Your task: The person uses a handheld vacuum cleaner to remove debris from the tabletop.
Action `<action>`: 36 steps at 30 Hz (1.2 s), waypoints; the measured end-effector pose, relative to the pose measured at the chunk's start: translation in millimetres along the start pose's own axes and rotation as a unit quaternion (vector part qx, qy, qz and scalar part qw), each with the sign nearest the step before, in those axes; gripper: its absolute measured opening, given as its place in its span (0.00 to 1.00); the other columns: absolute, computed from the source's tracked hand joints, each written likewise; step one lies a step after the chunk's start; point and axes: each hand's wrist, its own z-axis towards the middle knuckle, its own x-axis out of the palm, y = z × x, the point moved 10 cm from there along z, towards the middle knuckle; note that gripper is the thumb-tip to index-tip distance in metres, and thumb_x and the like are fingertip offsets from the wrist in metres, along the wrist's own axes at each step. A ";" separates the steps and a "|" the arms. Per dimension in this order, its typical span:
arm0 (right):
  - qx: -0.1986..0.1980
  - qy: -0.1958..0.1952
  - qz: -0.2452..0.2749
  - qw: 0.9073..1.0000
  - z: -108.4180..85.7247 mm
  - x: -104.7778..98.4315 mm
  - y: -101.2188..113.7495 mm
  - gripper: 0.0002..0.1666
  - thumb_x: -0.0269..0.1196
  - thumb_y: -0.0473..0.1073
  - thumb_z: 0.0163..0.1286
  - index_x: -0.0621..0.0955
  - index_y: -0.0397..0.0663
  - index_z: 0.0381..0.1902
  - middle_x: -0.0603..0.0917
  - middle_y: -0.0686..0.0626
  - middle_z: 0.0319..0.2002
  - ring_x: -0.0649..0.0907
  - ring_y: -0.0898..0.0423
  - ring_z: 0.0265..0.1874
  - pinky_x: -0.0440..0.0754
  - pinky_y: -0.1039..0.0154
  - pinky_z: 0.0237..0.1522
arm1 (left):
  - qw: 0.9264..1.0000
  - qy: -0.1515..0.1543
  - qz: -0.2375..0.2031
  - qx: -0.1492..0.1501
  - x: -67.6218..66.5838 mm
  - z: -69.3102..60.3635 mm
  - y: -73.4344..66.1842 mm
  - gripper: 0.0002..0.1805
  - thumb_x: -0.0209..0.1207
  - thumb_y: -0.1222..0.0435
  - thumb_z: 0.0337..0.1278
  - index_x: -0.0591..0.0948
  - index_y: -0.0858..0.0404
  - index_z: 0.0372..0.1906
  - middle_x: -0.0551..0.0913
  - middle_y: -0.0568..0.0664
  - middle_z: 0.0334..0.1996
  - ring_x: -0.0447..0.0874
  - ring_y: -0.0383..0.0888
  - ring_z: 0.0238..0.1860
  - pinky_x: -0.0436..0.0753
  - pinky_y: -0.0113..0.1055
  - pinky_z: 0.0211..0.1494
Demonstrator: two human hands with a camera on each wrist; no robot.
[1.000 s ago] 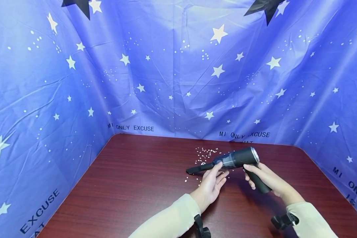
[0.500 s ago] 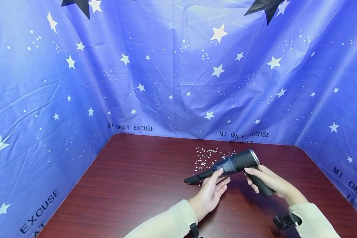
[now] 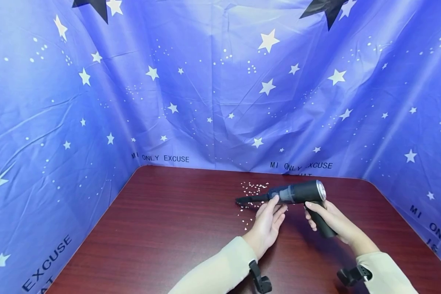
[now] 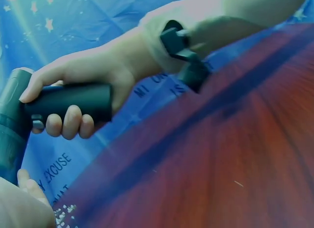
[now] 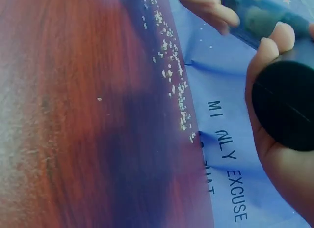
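Note:
A black handheld vacuum cleaner (image 3: 297, 192) with a see-through dust cup is held above the table in the head view, its narrow nozzle pointing left over small white bits (image 3: 255, 188). My right hand (image 3: 332, 220) grips the handle, fingers wrapped round it and thumb near the body; the left wrist view shows this grip from the side. Near the dust cup, my left hand (image 3: 266, 224) holds the front part, thumb on the near side and fingers beneath. The nozzle tip covers some bits. In the right wrist view, the handle's round end (image 5: 284, 105) faces the camera.
The dark red wooden table (image 3: 161, 228) carries the scattered bits near its back middle. A blue star-printed cloth (image 3: 213, 81) hangs along the back and both sides. Black wrist cameras (image 3: 354, 275) are strapped over both pale sleeves.
The vacuum nozzle swung toward the near edge, then back away and slightly right, over the bits. Both hands moved with it and kept their hold. Fewer bits show near the nozzle's left.

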 end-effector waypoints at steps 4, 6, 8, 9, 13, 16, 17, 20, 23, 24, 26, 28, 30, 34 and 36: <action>-0.003 -0.018 0.043 0.999 -0.6 -2.8 -1.5 0.10 0.49 0.41 0.81 0.73 0.41 0.42 0.79 0.48 0.31 0.80 0.59 0.26 0.83 0.62 0.30 | 1.000 -0.019 -0.008 0.018 14.8 13.4 3.0 0.18 0.64 0.61 0.64 0.78 0.66 0.54 0.85 0.56 0.49 0.84 0.51 0.53 0.71 0.52 0.67; -0.009 -0.019 0.065 0.998 -1.3 -3.8 -1.7 0.08 0.48 0.40 0.81 0.74 0.44 0.43 0.80 0.50 0.32 0.81 0.60 0.27 0.84 0.62 0.32 | 0.999 -0.024 -0.010 0.024 22.3 18.4 5.2 0.18 0.64 0.62 0.65 0.77 0.66 0.55 0.85 0.56 0.49 0.84 0.52 0.53 0.72 0.52 0.66; -0.021 -0.018 0.080 0.996 -3.2 -5.2 -0.8 0.07 0.48 0.39 0.81 0.74 0.47 0.45 0.80 0.52 0.33 0.81 0.60 0.29 0.84 0.63 0.33 | 0.999 -0.025 -0.004 0.027 29.6 22.2 8.4 0.18 0.63 0.64 0.65 0.77 0.67 0.56 0.84 0.56 0.49 0.84 0.52 0.53 0.74 0.51 0.65; -0.027 -0.020 0.084 0.996 -4.1 -6.4 -0.4 0.07 0.47 0.38 0.81 0.74 0.49 0.45 0.80 0.52 0.33 0.81 0.60 0.29 0.84 0.63 0.34 | 0.999 -0.022 -0.001 0.028 33.5 23.7 10.0 0.18 0.63 0.64 0.66 0.77 0.67 0.56 0.84 0.56 0.49 0.84 0.52 0.53 0.75 0.50 0.64; -0.038 -0.027 0.086 0.995 -7.9 -11.3 -1.5 0.08 0.47 0.37 0.81 0.74 0.53 0.47 0.81 0.53 0.35 0.82 0.60 0.31 0.84 0.63 0.36 | 1.000 -0.006 0.015 0.024 46.2 29.0 19.1 0.16 0.60 0.66 0.69 0.77 0.67 0.57 0.85 0.56 0.49 0.83 0.53 0.54 0.74 0.51 0.65; -0.037 -0.038 0.077 0.996 -11.0 -14.7 -4.6 0.08 0.47 0.37 0.81 0.74 0.51 0.47 0.81 0.53 0.35 0.82 0.59 0.32 0.84 0.62 0.37 | 1.000 -0.007 0.020 0.012 50.6 31.8 27.0 0.22 0.60 0.67 0.68 0.73 0.70 0.62 0.85 0.58 0.49 0.82 0.54 0.55 0.73 0.52 0.66; -0.036 -0.044 0.073 0.996 -12.0 -16.1 -5.8 0.07 0.47 0.37 0.81 0.73 0.51 0.47 0.81 0.53 0.35 0.82 0.59 0.32 0.84 0.62 0.37 | 1.000 -0.007 0.026 0.010 51.7 32.6 29.1 0.25 0.60 0.67 0.68 0.70 0.72 0.65 0.84 0.58 0.49 0.82 0.55 0.55 0.73 0.52 0.66; -0.032 -0.060 0.067 0.995 -14.4 -19.9 -9.0 0.06 0.48 0.37 0.81 0.73 0.50 0.47 0.81 0.54 0.35 0.82 0.59 0.32 0.84 0.62 0.37 | 0.999 -0.011 0.035 0.000 53.4 34.1 33.8 0.34 0.60 0.68 0.67 0.60 0.77 0.71 0.83 0.61 0.51 0.81 0.58 0.56 0.74 0.52 0.64; -0.030 -0.072 0.058 0.995 -16.1 -22.3 -10.0 0.05 0.48 0.38 0.81 0.72 0.50 0.48 0.80 0.54 0.35 0.82 0.59 0.32 0.84 0.62 0.37 | 0.999 -0.010 0.044 -0.005 53.9 35.4 36.0 0.36 0.60 0.68 0.68 0.56 0.80 0.72 0.81 0.64 0.54 0.81 0.60 0.57 0.75 0.52 0.64; -0.029 -0.074 0.056 0.995 -16.6 -22.5 -10.0 0.05 0.48 0.38 0.81 0.72 0.50 0.48 0.80 0.55 0.34 0.82 0.59 0.32 0.83 0.62 0.37 | 0.999 -0.010 0.045 -0.007 53.7 35.4 36.2 0.36 0.60 0.68 0.68 0.57 0.80 0.71 0.81 0.64 0.54 0.81 0.60 0.57 0.75 0.52 0.64; -0.028 -0.071 0.056 0.995 -17.2 -22.7 -8.7 0.05 0.48 0.38 0.81 0.72 0.51 0.48 0.80 0.54 0.34 0.82 0.59 0.31 0.84 0.62 0.36 | 0.999 -0.005 0.050 -0.009 53.6 35.3 36.6 0.33 0.60 0.68 0.68 0.61 0.77 0.70 0.82 0.62 0.54 0.81 0.59 0.57 0.75 0.51 0.64; -0.023 -0.066 0.066 0.995 -18.0 -22.6 -8.6 0.06 0.48 0.38 0.81 0.72 0.52 0.48 0.80 0.55 0.34 0.82 0.59 0.31 0.84 0.62 0.36 | 0.998 -0.002 0.055 -0.009 53.0 34.6 36.4 0.28 0.60 0.67 0.68 0.67 0.74 0.67 0.84 0.60 0.51 0.82 0.57 0.56 0.76 0.51 0.63; -0.017 -0.057 0.081 0.995 -18.6 -21.8 -9.5 0.06 0.47 0.39 0.81 0.72 0.54 0.49 0.81 0.54 0.34 0.82 0.60 0.31 0.84 0.63 0.35 | 0.998 -0.003 0.057 -0.010 51.5 33.2 35.8 0.24 0.61 0.67 0.67 0.71 0.70 0.63 0.85 0.57 0.48 0.84 0.55 0.54 0.77 0.50 0.62; 0.001 -0.052 0.100 0.994 -18.7 -20.5 -13.6 0.06 0.47 0.40 0.82 0.70 0.54 0.50 0.81 0.54 0.34 0.82 0.61 0.31 0.84 0.63 0.35 | 0.998 -0.014 0.056 -0.007 47.1 31.2 33.9 0.26 0.63 0.67 0.64 0.69 0.70 0.62 0.86 0.54 0.44 0.85 0.55 0.51 0.78 0.49 0.61; 0.004 -0.050 0.102 0.993 -17.7 -18.9 -14.9 0.05 0.48 0.41 0.82 0.70 0.54 0.51 0.81 0.53 0.35 0.82 0.61 0.31 0.84 0.63 0.36 | 0.998 -0.019 0.055 -0.007 44.8 30.9 32.6 0.29 0.64 0.67 0.63 0.67 0.71 0.64 0.86 0.54 0.44 0.85 0.55 0.51 0.78 0.49 0.60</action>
